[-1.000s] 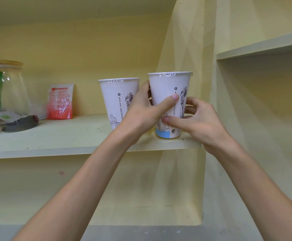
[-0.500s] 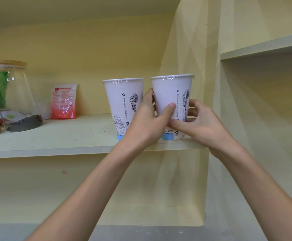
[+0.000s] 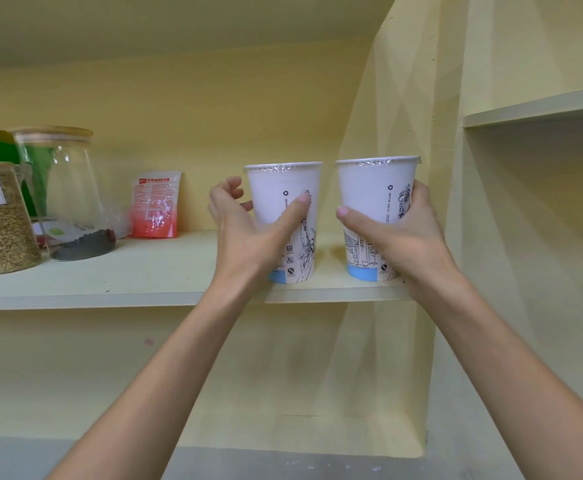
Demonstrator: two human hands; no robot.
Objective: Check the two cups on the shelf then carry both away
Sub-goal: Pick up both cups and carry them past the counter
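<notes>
We note the left hand [image 3: 245, 237] wrapped partway around the left paper cup [image 3: 285, 216], fingers loosely curled. The right hand [image 3: 404, 237] grips the right paper cup [image 3: 375, 209]; both cups stand upright on the shelf [image 3: 127, 271].

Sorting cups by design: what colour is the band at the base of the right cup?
Light blue, below black line drawings on the white right cup; clearest in the head view.

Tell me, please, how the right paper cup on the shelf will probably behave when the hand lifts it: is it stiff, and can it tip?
The right cup looks like thin paper, so its wall may dent under a hard squeeze by the right hand. Its base is narrower than its film-sealed rim, so it could tip if nudged high. Its weight cannot be judged; the contents are hidden.
</notes>
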